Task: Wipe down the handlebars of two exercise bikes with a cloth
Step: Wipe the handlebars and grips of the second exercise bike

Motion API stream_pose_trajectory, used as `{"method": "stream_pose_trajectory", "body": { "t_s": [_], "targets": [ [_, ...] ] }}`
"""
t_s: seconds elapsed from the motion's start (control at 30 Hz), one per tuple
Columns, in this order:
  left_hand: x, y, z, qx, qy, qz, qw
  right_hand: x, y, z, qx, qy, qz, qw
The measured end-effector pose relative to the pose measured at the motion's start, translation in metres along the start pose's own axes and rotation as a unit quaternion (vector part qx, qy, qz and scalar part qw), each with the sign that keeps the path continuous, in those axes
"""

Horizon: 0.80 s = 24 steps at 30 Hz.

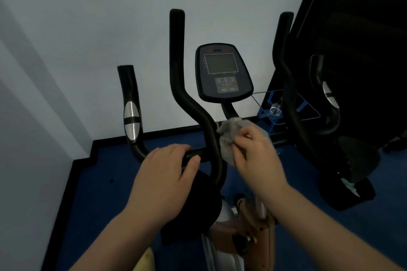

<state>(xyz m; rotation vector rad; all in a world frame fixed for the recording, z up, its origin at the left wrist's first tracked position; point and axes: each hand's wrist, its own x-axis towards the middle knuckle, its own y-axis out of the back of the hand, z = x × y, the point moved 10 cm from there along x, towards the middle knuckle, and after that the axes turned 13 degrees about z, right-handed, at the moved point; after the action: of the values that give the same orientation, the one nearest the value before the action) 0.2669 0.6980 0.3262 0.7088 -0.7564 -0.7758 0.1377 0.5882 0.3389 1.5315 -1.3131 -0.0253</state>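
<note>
Blue floor (110,204) in a dim corner, pale wall (88,28) behind the bike.
My left hand (164,179) curls closed around the black handlebar (193,105); my right hand (256,153) pinches the bunched grey cloth (229,136) against the bar's centre, under the console (223,72).

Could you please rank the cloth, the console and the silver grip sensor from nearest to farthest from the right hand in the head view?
1. Cloth: held in the right hand.
2. Console: above the hand, behind the handlebar.
3. Silver grip sensor: far left, beyond the left hand.
</note>
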Motion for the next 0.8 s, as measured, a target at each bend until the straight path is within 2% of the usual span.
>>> {"method": "stream_pose_trajectory", "body": {
  "t_s": [0.07, 0.2, 0.37, 0.43, 0.5, 0.6, 0.8],
  "targets": [
    [0.0, -0.001, 0.001, -0.004, 0.001, -0.001, 1.0, 0.013, 0.002, 0.004, -0.105, 0.072, -0.037, 0.991],
    [0.001, 0.001, 0.0, -0.012, 0.004, 0.005, 1.0, 0.029, -0.012, -0.001, -0.151, 0.038, -0.06, 0.986],
    [0.001, 0.001, -0.001, -0.005, 0.003, 0.004, 1.0, -0.004, -0.006, -0.01, -0.088, 0.024, -0.024, 0.996],
    [0.002, 0.0, -0.001, 0.001, 0.001, 0.002, 1.0, -0.001, -0.002, -0.005, -0.108, 0.058, -0.036, 0.992],
    [0.002, 0.0, -0.001, 0.002, 0.002, 0.002, 1.0, 0.012, -0.004, 0.009, -0.128, 0.05, -0.066, 0.988],
    [0.003, 0.0, -0.001, -0.002, 0.008, 0.002, 1.0, 0.028, -0.014, 0.006, -0.137, 0.034, -0.056, 0.988],
    [0.002, 0.001, -0.001, -0.009, 0.013, 0.001, 1.0, -0.013, 0.001, -0.001, -0.062, 0.029, -0.053, 0.996]
  ]
}}
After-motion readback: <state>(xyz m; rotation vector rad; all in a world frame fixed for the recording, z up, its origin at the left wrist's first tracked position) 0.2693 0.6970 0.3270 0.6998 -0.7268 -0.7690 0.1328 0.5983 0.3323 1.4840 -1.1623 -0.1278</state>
